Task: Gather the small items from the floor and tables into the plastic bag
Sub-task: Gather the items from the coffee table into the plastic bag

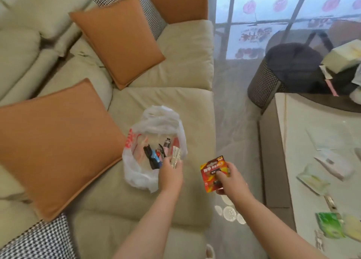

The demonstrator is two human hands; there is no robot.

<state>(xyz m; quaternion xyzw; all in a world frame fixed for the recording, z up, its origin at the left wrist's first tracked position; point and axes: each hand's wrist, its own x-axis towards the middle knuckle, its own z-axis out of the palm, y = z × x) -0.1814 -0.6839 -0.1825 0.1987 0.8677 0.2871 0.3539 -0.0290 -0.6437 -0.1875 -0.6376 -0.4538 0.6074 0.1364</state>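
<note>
A clear plastic bag (136, 173) with red print lies open on the beige sofa seat (181, 122). Inside it I see a black item, a blue and red one, and a pink tube (166, 144). My left hand (170, 173) is at the bag's right rim and grips a small pale packet (175, 156) over the opening. My right hand (228, 178) pinches a red and orange battery card (212, 171), held over the sofa's edge, right of the bag.
Two orange cushions (58, 141) lie on the sofa to the left. A pale table (304, 141) at the right carries several packets, among them a green one (329, 227) and a white one (336, 165). A dark basket (273, 83) stands beyond it. Glossy floor runs between sofa and table.
</note>
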